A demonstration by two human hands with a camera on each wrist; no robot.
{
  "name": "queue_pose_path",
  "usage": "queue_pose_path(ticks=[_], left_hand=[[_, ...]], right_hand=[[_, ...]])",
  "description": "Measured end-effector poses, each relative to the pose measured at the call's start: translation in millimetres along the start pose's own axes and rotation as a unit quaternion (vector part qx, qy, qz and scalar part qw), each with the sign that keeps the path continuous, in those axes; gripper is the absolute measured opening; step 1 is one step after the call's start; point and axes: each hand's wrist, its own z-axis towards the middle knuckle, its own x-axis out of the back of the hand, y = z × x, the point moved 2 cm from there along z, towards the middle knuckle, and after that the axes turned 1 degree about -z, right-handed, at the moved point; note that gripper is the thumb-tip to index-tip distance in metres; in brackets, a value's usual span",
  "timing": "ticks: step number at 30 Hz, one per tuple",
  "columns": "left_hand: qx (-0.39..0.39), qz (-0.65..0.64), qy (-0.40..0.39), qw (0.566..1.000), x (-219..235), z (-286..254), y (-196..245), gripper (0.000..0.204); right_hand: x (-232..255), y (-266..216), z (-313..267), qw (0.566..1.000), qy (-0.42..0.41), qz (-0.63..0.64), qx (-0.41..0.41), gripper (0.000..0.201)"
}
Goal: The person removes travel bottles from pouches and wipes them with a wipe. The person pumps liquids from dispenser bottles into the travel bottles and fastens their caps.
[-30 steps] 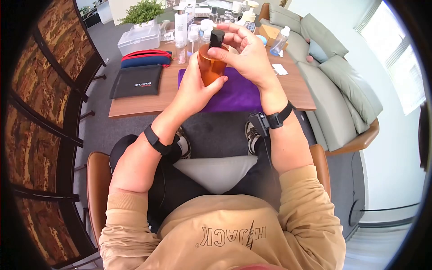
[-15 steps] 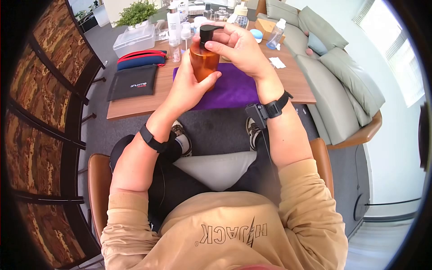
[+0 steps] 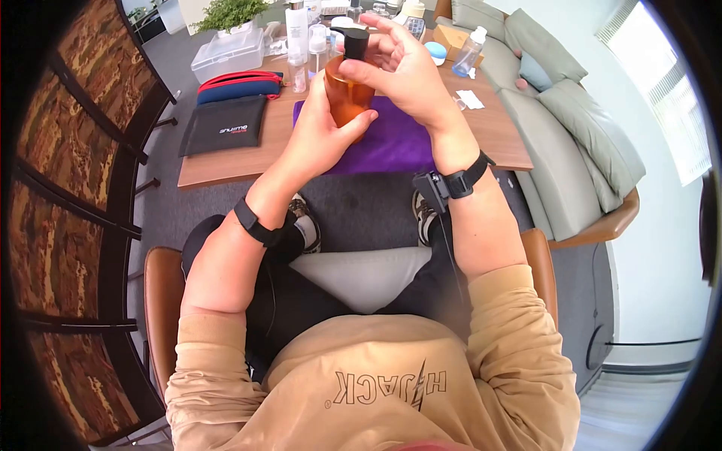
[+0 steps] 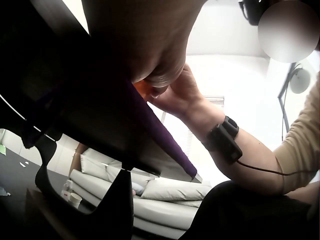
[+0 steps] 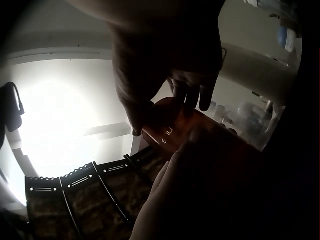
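Observation:
An amber pump bottle (image 3: 350, 94) with a black pump head (image 3: 356, 43) is held up over the purple cloth (image 3: 402, 143). My left hand (image 3: 320, 131) grips its body from the left, the thumb lying across the front. At the top is my right hand (image 3: 410, 79), its thumb by the bottle's shoulder and its fingers curved behind the pump head. The black nozzle points left. In the right wrist view, thumb and fingers straddle the dark top end of the bottle (image 5: 170, 127). Only an orange sliver of bottle (image 4: 143, 89) shows in the left wrist view.
On the wooden table (image 3: 226, 171) lie a black pouch (image 3: 223, 126) and a blue-red case (image 3: 239, 88). Behind stand a clear plastic box (image 3: 228, 56), a white bottle (image 3: 296, 31) and several other bottles. A clear blue bottle (image 3: 469, 52) stands right, beside a cardboard box (image 3: 450, 41).
The pump nozzle pointed right half a second ago and now points left. My right fingers have shifted around the pump head. My left hand keeps its grip on the bottle.

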Motion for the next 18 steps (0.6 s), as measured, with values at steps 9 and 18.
queue_pose_path(ticks=[9,18], left_hand=[[0.002,0.023,-0.005,1.000,1,0,5,0.085],[0.013,0.021,-0.006,1.000,1,0,4,0.086]], right_hand=[[-6,-9,-4,0.997,-0.019,0.067,-0.014,0.062],[-2,-6,-2,0.995,-0.024,0.085,-0.044,0.071]])
